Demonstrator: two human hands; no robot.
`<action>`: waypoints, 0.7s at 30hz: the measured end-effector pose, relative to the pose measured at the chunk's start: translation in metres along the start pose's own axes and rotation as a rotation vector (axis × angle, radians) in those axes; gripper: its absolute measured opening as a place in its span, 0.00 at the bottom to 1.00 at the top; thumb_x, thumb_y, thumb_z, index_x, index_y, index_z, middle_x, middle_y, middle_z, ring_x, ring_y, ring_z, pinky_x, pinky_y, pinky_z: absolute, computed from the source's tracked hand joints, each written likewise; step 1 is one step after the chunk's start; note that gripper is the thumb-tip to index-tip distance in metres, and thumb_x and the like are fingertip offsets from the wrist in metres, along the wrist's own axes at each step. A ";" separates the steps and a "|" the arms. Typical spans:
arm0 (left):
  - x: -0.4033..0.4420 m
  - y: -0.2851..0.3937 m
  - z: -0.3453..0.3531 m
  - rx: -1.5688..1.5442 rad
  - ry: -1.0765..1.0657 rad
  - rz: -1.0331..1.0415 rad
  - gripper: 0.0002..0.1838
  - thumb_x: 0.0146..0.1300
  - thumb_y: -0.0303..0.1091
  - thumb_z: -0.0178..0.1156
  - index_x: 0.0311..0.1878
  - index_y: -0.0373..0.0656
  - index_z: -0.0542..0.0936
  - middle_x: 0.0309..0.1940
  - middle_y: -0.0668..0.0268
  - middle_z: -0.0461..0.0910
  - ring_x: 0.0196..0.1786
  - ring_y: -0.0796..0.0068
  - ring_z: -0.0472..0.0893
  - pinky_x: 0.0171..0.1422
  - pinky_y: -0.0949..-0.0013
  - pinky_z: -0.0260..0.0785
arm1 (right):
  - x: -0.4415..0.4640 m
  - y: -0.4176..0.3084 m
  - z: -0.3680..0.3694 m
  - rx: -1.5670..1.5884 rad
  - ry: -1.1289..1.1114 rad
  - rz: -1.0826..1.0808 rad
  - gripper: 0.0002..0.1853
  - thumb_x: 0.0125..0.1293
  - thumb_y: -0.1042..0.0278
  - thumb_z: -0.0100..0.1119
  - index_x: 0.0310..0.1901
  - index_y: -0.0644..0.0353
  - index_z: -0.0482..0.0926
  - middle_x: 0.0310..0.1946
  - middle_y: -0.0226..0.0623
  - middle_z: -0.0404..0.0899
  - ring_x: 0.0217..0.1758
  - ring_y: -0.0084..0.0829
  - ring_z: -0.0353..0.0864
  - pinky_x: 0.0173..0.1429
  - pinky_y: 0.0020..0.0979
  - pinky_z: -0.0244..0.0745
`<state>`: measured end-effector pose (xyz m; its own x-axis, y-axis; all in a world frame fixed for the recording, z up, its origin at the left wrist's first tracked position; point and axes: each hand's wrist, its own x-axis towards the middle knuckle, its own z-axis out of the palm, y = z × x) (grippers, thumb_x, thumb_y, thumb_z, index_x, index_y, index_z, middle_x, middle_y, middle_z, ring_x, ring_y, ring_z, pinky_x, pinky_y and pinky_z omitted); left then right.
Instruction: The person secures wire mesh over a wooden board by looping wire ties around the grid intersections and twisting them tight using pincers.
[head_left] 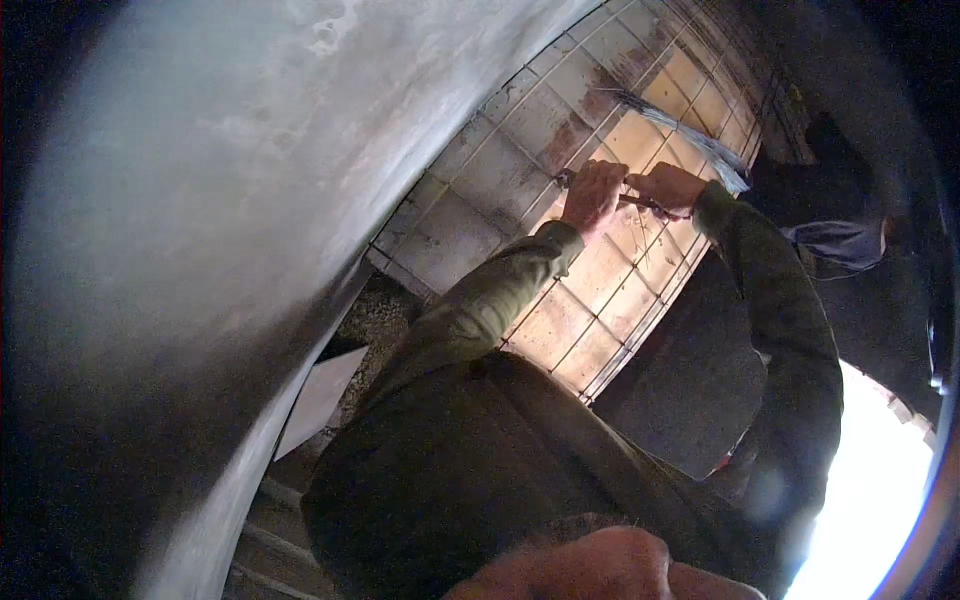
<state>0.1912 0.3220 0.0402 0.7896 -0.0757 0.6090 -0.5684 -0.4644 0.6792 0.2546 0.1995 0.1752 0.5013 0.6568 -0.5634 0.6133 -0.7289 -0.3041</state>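
Observation:
My left hand (pixel 597 195) is closed over a grid of thin steel bars (pixel 597 318). Close beside it on the right, my right hand (pixel 668 190) is closed too, with its fingers bent toward the left hand. A dark, slim tool (pixel 638 202) shows between the two hands; its exact kind is unclear. What lies inside the left fist is hidden. A loose bundle of tie wires (pixel 690 138) lies on the grid just above the right hand.
Pale panels (pixel 555 330) back the grid. A large curved grey surface (pixel 230 200) fills the left side. Another person in dark clothing (pixel 825 185) is at the right. Bright light (pixel 870 490) comes in at the lower right. A white board (pixel 318 400) stands at the lower left.

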 end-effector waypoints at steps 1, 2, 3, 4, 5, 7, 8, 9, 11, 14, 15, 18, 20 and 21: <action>-0.005 -0.005 0.014 0.053 -0.040 -0.053 0.23 0.41 0.36 0.70 0.38 0.42 0.69 0.35 0.59 0.73 0.41 0.58 0.74 0.46 0.58 0.64 | -0.003 -0.012 -0.009 0.195 -0.119 0.199 0.25 0.68 0.47 0.43 0.24 0.61 0.75 0.13 0.42 0.74 0.17 0.41 0.76 0.28 0.38 0.73; -0.007 -0.012 0.027 0.107 -0.078 -0.104 0.21 0.41 0.36 0.69 0.36 0.43 0.69 0.34 0.59 0.73 0.40 0.59 0.74 0.44 0.58 0.64 | -0.004 -0.017 -0.015 0.388 -0.236 0.397 0.25 0.69 0.49 0.41 0.24 0.61 0.74 0.11 0.41 0.74 0.15 0.41 0.75 0.28 0.38 0.73; -0.006 -0.016 0.026 0.085 -0.102 -0.070 0.16 0.45 0.35 0.65 0.33 0.44 0.68 0.29 0.60 0.72 0.36 0.59 0.75 0.39 0.58 0.65 | -0.003 -0.014 -0.009 0.275 -0.266 0.422 0.21 0.69 0.51 0.42 0.31 0.60 0.76 0.14 0.38 0.74 0.18 0.41 0.76 0.28 0.39 0.73; -0.004 -0.018 0.027 0.082 -0.099 -0.065 0.16 0.45 0.35 0.65 0.33 0.44 0.68 0.29 0.60 0.72 0.36 0.59 0.75 0.39 0.58 0.65 | -0.006 -0.013 0.000 0.272 -0.261 0.425 0.21 0.69 0.51 0.42 0.31 0.60 0.76 0.14 0.38 0.74 0.18 0.41 0.76 0.28 0.39 0.73; 0.000 -0.021 0.028 0.055 -0.126 -0.066 0.15 0.46 0.35 0.64 0.32 0.44 0.68 0.28 0.60 0.73 0.34 0.58 0.75 0.38 0.58 0.65 | -0.012 -0.014 0.008 -0.040 -0.071 0.390 0.14 0.66 0.57 0.46 0.36 0.60 0.75 0.20 0.40 0.77 0.23 0.40 0.78 0.31 0.41 0.74; 0.002 -0.023 0.027 -0.017 -0.192 -0.109 0.12 0.48 0.33 0.62 0.31 0.43 0.69 0.24 0.58 0.73 0.30 0.55 0.76 0.34 0.56 0.66 | -0.020 -0.019 0.017 -0.410 0.316 0.202 0.15 0.60 0.56 0.54 0.39 0.59 0.74 0.28 0.39 0.76 0.32 0.40 0.79 0.36 0.43 0.75; 0.005 -0.027 0.025 -0.014 -0.194 -0.106 0.12 0.48 0.33 0.62 0.31 0.43 0.69 0.24 0.58 0.73 0.30 0.55 0.76 0.34 0.56 0.66 | -0.023 -0.018 0.016 -0.409 0.320 0.202 0.15 0.60 0.56 0.54 0.39 0.59 0.74 0.28 0.39 0.76 0.32 0.40 0.79 0.36 0.43 0.75; 0.009 -0.030 0.021 -0.167 -0.256 -0.209 0.11 0.49 0.32 0.62 0.30 0.42 0.69 0.24 0.56 0.74 0.30 0.54 0.76 0.34 0.55 0.66 | -0.026 -0.024 0.007 -0.488 0.392 0.092 0.17 0.59 0.53 0.55 0.39 0.59 0.73 0.28 0.39 0.76 0.33 0.40 0.79 0.37 0.42 0.74; 0.014 -0.029 0.014 -0.159 -0.369 -0.195 0.10 0.50 0.30 0.60 0.31 0.40 0.68 0.24 0.52 0.74 0.31 0.50 0.77 0.33 0.52 0.67 | -0.026 -0.024 0.003 -0.566 0.462 -0.020 0.19 0.58 0.50 0.56 0.39 0.59 0.73 0.29 0.39 0.75 0.35 0.40 0.78 0.37 0.41 0.74; 0.016 -0.029 0.010 -0.171 -0.384 -0.211 0.10 0.51 0.31 0.61 0.31 0.41 0.68 0.22 0.53 0.73 0.30 0.50 0.77 0.32 0.54 0.67 | -0.019 -0.014 0.010 -0.564 0.404 -0.025 0.22 0.57 0.45 0.56 0.39 0.58 0.75 0.28 0.37 0.74 0.33 0.39 0.78 0.34 0.41 0.72; 0.013 -0.029 0.008 -0.172 -0.388 -0.213 0.10 0.51 0.31 0.61 0.31 0.41 0.68 0.22 0.53 0.73 0.30 0.50 0.77 0.32 0.54 0.67 | -0.019 -0.016 0.013 -0.507 0.374 0.010 0.18 0.58 0.50 0.58 0.36 0.59 0.75 0.26 0.38 0.74 0.31 0.39 0.78 0.33 0.41 0.72; 0.008 -0.029 0.006 -0.280 -0.417 -0.168 0.13 0.50 0.32 0.63 0.35 0.42 0.69 0.26 0.55 0.74 0.33 0.52 0.77 0.37 0.55 0.68 | -0.019 -0.016 0.014 -0.404 0.204 0.143 0.16 0.61 0.52 0.55 0.33 0.59 0.76 0.23 0.40 0.77 0.26 0.40 0.78 0.31 0.42 0.72; -0.002 -0.023 0.008 -0.212 -0.070 -0.026 0.18 0.48 0.32 0.66 0.41 0.44 0.70 0.33 0.57 0.74 0.40 0.55 0.76 0.44 0.55 0.66 | -0.017 -0.009 0.019 -0.357 0.069 0.241 0.19 0.64 0.49 0.50 0.32 0.59 0.77 0.21 0.42 0.78 0.23 0.40 0.79 0.30 0.42 0.73; -0.002 -0.013 0.000 -0.064 -0.100 -0.059 0.25 0.44 0.33 0.69 0.45 0.44 0.69 0.39 0.58 0.73 0.45 0.57 0.73 0.49 0.56 0.63 | -0.011 -0.013 0.014 -0.236 0.044 0.270 0.21 0.65 0.48 0.47 0.29 0.60 0.77 0.20 0.42 0.78 0.20 0.38 0.78 0.28 0.40 0.73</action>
<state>0.1976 0.3283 0.0301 0.8393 -0.1388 0.5257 -0.5314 -0.4139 0.7391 0.2329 0.1989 0.1744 0.6870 0.4585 -0.5638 0.5771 -0.8157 0.0398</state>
